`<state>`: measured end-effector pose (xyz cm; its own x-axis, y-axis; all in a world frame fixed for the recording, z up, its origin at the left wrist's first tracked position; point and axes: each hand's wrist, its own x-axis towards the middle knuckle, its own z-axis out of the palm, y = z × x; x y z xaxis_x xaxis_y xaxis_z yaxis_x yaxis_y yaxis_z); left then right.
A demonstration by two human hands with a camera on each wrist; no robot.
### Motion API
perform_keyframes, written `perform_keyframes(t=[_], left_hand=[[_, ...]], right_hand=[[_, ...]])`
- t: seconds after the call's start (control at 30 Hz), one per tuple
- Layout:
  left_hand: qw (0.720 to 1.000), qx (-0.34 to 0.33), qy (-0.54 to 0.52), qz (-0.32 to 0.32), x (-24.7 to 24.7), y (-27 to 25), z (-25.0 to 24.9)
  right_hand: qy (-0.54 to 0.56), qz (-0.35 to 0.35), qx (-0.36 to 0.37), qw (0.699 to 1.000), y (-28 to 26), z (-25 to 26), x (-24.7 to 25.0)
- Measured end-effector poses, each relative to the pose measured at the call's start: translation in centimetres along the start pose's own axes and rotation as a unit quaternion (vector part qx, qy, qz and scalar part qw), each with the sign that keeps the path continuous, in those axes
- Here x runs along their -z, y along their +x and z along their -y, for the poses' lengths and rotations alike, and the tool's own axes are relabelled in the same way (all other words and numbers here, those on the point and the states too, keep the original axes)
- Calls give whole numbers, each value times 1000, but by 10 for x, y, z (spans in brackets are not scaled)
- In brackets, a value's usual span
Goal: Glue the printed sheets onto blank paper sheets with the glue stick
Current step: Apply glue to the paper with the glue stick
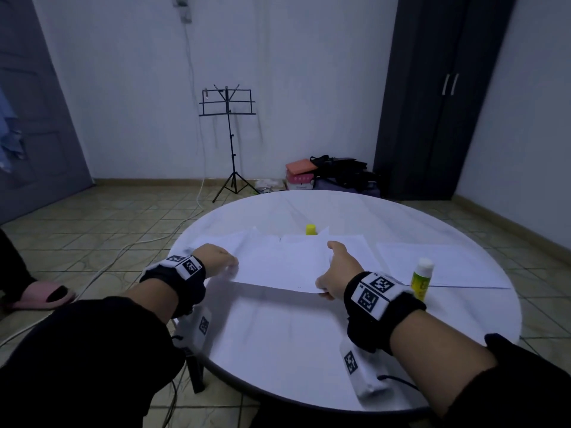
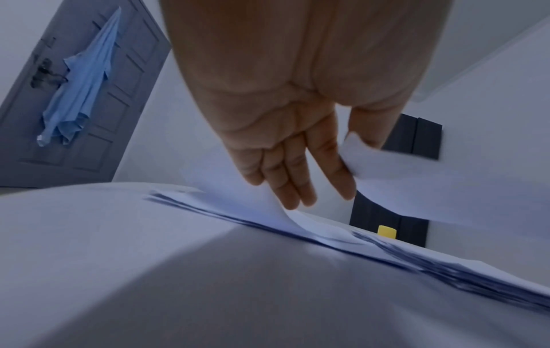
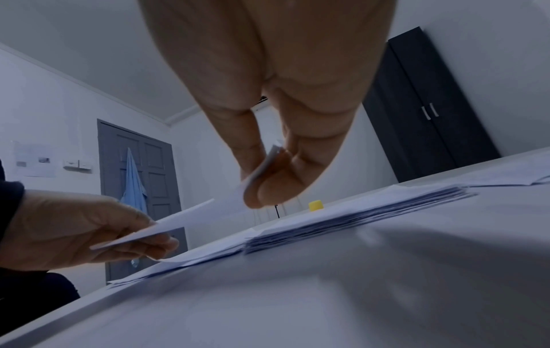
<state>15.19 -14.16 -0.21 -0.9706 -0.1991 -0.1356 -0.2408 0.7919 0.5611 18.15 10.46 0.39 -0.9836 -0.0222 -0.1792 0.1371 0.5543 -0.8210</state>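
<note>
Both hands hold one white sheet (image 1: 278,268) level, just above the round white table (image 1: 309,350). My left hand (image 1: 228,263) pinches its left edge, thumb on top and fingers underneath (image 3: 142,233). My right hand (image 1: 331,273) pinches the right edge between thumb and fingers (image 3: 265,169). Under the lifted sheet (image 2: 416,188) lies a stack of paper (image 3: 357,216), with another sheet (image 1: 438,264) flat to the right. The uncapped glue stick (image 1: 421,279) stands upright by my right wrist. Its yellow cap (image 1: 311,229) sits behind the stack.
The table's left edge is close to my left wrist. Beyond the table stand a black music stand (image 1: 228,143), bags and boxes (image 1: 333,174) on the tiled floor and a dark wardrobe (image 1: 438,103). A cable (image 1: 129,245) and a pink slipper (image 1: 40,296) lie at left.
</note>
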Motion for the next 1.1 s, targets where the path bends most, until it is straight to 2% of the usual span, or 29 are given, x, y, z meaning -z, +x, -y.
perform_keyframes(t=[0.13, 0.23, 0.33, 0.43, 0.5, 0.6, 0.67, 0.73, 0.8, 0.9, 1.1], left_hand=[[1000, 17, -18, -3, 2, 6, 9], [1000, 22, 12, -7, 3, 9, 13], [999, 24, 9, 23, 3, 9, 16], [995, 35, -69, 65, -2, 2, 14], [993, 23, -77, 88, -6, -6, 7], [991, -38, 58, 115, -13, -21, -13], [972, -83, 177, 129, -21, -38, -28], [951, -113, 245, 150, -32, -58, -41], [935, -130, 279, 177, -44, -70, -50], [925, -147, 286, 202, -59, -78, -59], [914, -180, 310, 191, -77, -85, -72]], right_hand=[[-6, 4, -6, 1000, 4, -1, -3], [-11, 21, -6, 1000, 4, 2, -7], [-38, 31, 22, 999, 4, 4, -6], [-31, 31, 41, 998, 1, 3, -3], [6, 33, 20, 999, -5, 2, 3], [0, 24, -5, 1000, -14, -9, 15], [-19, 30, -30, 999, -25, -20, 26], [-42, 43, -61, 996, -35, -33, 38], [-83, 48, -81, 992, -46, -46, 47], [-164, 52, -82, 982, -58, -67, 64], [-184, 44, -155, 970, -58, -91, 105]])
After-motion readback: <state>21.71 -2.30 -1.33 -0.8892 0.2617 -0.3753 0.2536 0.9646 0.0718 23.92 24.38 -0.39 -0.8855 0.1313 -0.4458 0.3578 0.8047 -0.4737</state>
